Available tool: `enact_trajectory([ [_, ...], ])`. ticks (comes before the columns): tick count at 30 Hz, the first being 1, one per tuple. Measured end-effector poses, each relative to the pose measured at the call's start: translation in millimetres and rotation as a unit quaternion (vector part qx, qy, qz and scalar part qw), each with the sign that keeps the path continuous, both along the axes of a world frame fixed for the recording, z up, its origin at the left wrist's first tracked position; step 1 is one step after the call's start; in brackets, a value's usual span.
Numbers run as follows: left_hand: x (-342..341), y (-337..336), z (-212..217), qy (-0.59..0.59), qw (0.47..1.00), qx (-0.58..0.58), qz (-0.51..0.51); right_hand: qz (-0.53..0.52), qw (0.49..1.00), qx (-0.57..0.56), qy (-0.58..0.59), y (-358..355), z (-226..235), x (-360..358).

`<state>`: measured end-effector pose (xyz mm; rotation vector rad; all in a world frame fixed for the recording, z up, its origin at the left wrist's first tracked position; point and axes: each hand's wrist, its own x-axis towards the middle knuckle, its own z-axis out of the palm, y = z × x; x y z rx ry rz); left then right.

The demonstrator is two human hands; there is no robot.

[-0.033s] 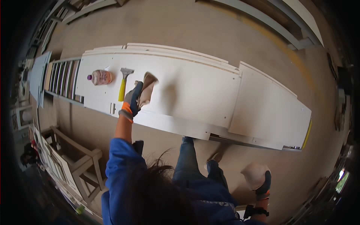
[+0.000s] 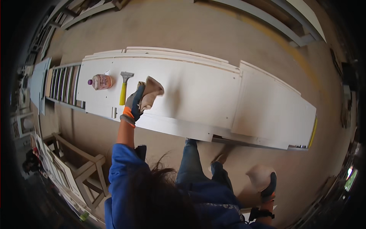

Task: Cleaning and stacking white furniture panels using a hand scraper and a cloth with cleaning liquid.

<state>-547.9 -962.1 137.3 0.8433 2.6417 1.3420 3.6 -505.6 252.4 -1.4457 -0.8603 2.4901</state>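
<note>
In the head view, we find the left hand, in a dark glove with an orange cuff, over a long flat white panel. Its fingers are closed on a beige, folded soft cloth, which extends beyond them toward the right, above the panel. We locate a scraper with a straight yellow handle and grey metal head on the panel, just left of this hand. Farther left, we note a clear plastic bottle with a purple cap and pinkish contents, lying on its side.

We observe the right hand, similarly gloved, well apart from the panel at the lower right. Its fingers are curled against the edge of a pale, rounded, beige piece, probably cloth, held above the brown floor. At the panel's left end, we identify a metal roller conveyor.
</note>
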Motion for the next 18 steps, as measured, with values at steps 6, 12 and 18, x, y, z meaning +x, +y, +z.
enact_trajectory([
  [6,74.9,123.5,140.3,-0.536,0.774,0.336,0.015,-0.043,0.999,0.033,0.007,4.8,-0.1,72.3],
  [12,136.0,195.1,135.6,-0.549,0.830,0.092,-0.045,-0.107,0.994,-0.008,0.035,33.7,-9.8,190.2],
  [18,158.3,139.6,24.6,-0.465,0.880,-0.079,-0.056,-0.214,0.974,0.068,-0.037,52.4,-52.8,361.4],
])
